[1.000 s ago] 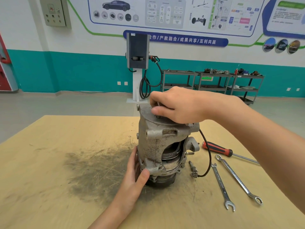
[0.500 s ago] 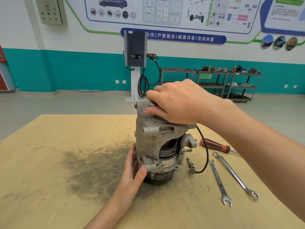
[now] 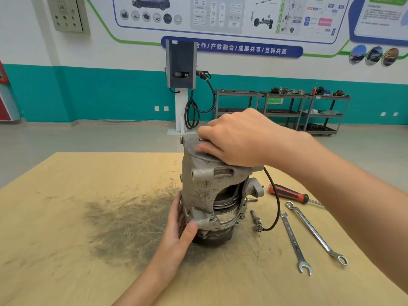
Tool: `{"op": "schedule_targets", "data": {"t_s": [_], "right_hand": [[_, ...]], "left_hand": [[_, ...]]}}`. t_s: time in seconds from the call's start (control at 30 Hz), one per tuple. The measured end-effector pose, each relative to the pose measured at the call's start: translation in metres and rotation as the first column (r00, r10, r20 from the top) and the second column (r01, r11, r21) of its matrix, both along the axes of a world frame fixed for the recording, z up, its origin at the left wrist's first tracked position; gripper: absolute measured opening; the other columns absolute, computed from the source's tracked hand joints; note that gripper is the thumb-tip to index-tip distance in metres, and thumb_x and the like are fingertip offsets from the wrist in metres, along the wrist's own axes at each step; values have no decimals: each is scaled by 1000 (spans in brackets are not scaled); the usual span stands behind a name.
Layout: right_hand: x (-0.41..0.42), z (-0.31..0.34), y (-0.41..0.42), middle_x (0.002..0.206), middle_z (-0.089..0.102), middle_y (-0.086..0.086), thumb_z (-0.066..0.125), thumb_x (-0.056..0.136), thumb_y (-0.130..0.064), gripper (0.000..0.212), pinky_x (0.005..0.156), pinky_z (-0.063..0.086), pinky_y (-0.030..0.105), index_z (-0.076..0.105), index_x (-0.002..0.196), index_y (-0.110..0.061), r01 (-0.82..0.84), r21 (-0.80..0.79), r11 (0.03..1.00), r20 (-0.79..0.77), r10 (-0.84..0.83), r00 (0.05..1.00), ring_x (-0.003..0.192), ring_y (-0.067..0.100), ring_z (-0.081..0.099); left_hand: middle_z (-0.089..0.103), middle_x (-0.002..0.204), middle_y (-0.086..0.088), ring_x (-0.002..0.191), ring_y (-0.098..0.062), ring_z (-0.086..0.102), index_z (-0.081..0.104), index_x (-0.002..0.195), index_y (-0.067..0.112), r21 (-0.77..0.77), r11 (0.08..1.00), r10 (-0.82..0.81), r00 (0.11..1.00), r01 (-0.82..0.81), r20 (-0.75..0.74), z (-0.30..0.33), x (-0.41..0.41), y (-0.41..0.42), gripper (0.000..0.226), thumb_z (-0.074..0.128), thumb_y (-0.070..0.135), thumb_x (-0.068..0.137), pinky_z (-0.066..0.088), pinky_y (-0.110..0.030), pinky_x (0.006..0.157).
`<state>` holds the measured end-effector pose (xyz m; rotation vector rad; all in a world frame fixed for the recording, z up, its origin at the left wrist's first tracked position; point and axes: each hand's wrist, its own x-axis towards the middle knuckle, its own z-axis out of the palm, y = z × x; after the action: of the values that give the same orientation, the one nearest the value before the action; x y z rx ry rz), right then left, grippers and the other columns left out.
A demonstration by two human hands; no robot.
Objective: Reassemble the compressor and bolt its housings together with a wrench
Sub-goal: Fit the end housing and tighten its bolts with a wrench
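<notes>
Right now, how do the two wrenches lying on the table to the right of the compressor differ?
The nearer wrench looks shorter, and its open-jaw end points toward the camera. The farther wrench looks longer, with its ring end toward the camera. The nearer one lies closer to the compressor; the farther one runs from just beside the red-handled screwdriver. Both are bare steel combination wrenches, flat on the table, untouched by either hand.

Compressor (image 3: 212,195) stands on the table (image 3: 66,217); two wrenches (image 3: 309,235) lie right of it.

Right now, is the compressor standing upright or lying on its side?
Upright. The compressor stands on its pulley end on the table; the left hand holds its base and the right hand rests on top.
</notes>
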<state>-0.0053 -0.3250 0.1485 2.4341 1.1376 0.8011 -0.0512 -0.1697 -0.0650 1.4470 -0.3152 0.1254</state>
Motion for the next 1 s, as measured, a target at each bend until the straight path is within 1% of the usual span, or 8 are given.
{"op": "schedule_targets", "data": {"t_s": [0.1, 0.17, 0.33, 0.5, 0.63, 0.73, 0.87, 1.0], "right_hand": [[-3, 3, -3, 94, 51, -8, 35, 102, -40, 13, 51, 30, 29, 33, 99, -27, -14, 5, 1000, -170, 15, 985, 75, 17, 49], [-8, 7, -4, 90, 46, -11, 39, 100, -44, 19, 50, 27, 28, 31, 109, -29, -6, 62, 998, -262, 22, 965, 71, 12, 47], [-9, 2, 4, 66, 39, -6, 21, 96, -62, 41, 46, 21, 27, 32, 91, -24, 106, 31, 994, 17, -107, 994, 53, 13, 36], [-9, 5, -2, 89, 46, -13, 41, 100, -38, 12, 50, 27, 27, 34, 108, -32, -14, 84, 996, -246, 34, 969, 74, 15, 45], [-8, 5, 3, 84, 49, -7, 32, 96, -60, 34, 48, 24, 27, 36, 98, -27, 99, 54, 994, -118, -93, 989, 72, 20, 46], [-6, 7, 2, 75, 45, -6, 38, 101, -42, 16, 49, 27, 28, 33, 95, -28, 50, 18, 999, -159, -46, 986, 73, 21, 46], [-12, 22, -3, 96, 52, -10, 46, 99, -20, 15, 65, 41, 38, 37, 98, -32, -24, 186, 982, -390, 96, 916, 82, 13, 47], [3, 29, -11, 88, 56, -10, 50, 99, -24, 7, 75, 49, 41, 45, 100, -29, 35, 347, 937, -333, 88, 939, 81, 15, 55]], "left_hand": [[43, 128, 49, 125, 20, 39, 20, 142, 44, -8, 1000, -1, 1000, 1, -5, 0, 0, 0, 112, 67, 87, 50, 36, -1, 92], [43, 128, 50, 126, 20, 39, 20, 141, 45, -7, 1000, 0, 1000, 0, -5, 0, 0, 0, 111, 67, 87, 50, 37, -1, 93], [43, 126, 51, 124, 22, 40, 20, 140, 44, -14, 1000, 0, 1000, 0, -2, 0, 0, 0, 110, 67, 87, 50, 36, 0, 91], [42, 126, 52, 125, 21, 39, 18, 142, 45, 3, 1000, -1, 1000, 1, -9, -1, 1, 1, 112, 67, 87, 51, 37, -1, 92], [41, 126, 53, 125, 22, 38, 17, 142, 46, 15, 1000, 3, 1000, -3, -11, -2, 2, 1, 112, 65, 88, 51, 36, 0, 93], [40, 130, 51, 127, 20, 37, 17, 143, 48, 28, 1000, 3, 1000, -3, -5, -2, 2, 1, 110, 64, 89, 53, 36, -2, 96], [38, 134, 48, 131, 17, 35, 14, 148, 45, 34, 999, -3, 1000, 3, -6, -3, 1, 2, 114, 63, 88, 55, 35, -5, 100], [39, 131, 50, 128, 20, 36, 16, 145, 48, 24, 1000, -2, 1000, 2, -9, -2, 1, 1, 113, 64, 89, 51, 36, -4, 98]]}}
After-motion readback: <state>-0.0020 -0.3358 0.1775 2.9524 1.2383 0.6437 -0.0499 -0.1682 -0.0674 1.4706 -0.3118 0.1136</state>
